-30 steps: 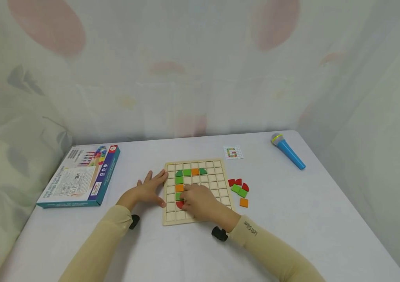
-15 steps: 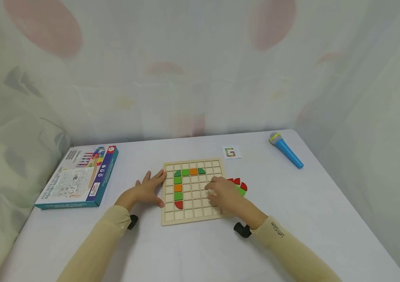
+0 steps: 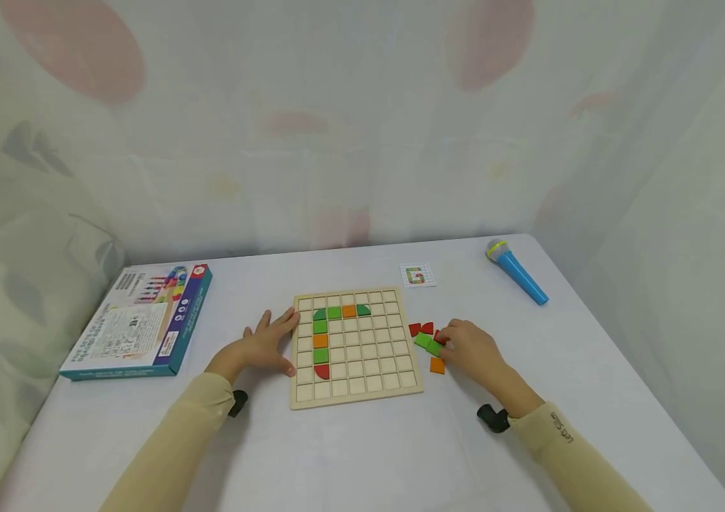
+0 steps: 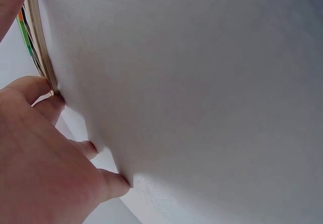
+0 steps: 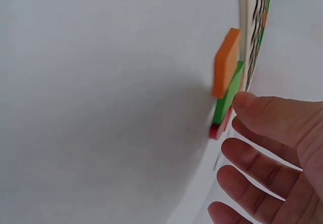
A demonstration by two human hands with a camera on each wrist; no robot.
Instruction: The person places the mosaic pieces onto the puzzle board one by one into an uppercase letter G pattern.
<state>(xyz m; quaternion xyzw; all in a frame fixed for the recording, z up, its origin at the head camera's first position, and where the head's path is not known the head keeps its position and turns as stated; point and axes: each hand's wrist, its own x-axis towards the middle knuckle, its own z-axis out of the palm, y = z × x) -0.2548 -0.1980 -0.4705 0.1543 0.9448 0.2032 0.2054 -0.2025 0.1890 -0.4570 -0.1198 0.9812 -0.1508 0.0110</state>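
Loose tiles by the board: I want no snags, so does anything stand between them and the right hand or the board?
Nothing visible does: the right hand is at the loose tiles, which lie just beside the wooden grid board.

Setting: a screened play area; type of building cannot be determined. Evidence: white-covered surface, pale printed cloth behind and at both sides, gridded board, coloured tiles, blue toy microphone, illustrated box.
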